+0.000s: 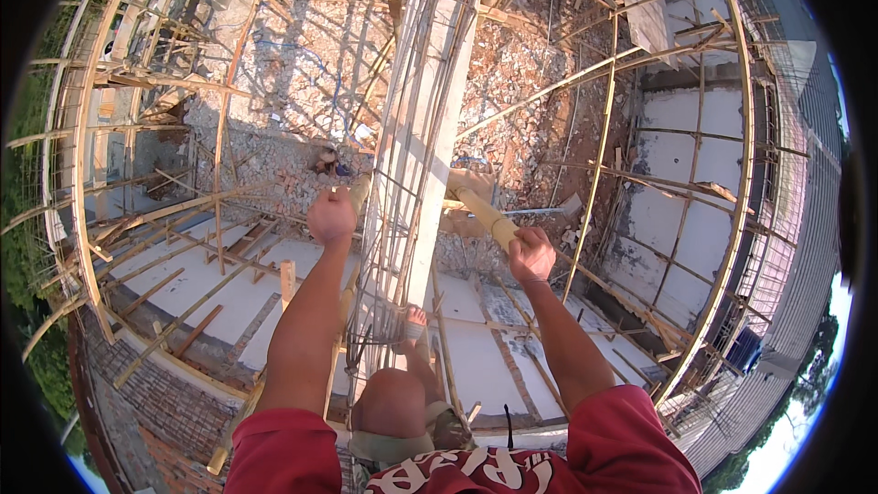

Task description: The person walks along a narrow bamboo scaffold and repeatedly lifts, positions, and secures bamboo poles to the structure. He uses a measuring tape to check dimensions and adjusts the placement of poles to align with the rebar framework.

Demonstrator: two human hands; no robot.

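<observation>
My right hand (530,254) is closed around the near end of a thick yellow bamboo pole (487,217), just right of a long pale beam form (445,128). On the beam's other side, my left hand (331,215) is a fist against another visible length of bamboo (360,192); its fingertips are partly hidden. Whether both lengths are one pole passing under the beam, I cannot tell. Thin steel rebar (395,183) with tied stirrups runs along the beam between my hands. My sandalled foot (414,320) rests on the beam, with my knee bent.
Far below lies rubble-strewn ground (311,55). Bamboo scaffold poles (599,165) cross on both sides, and white panels (476,361) lie under me. A small dark shape (329,163), perhaps a person, is down at the left. A corrugated roof (819,155) stands at the far right.
</observation>
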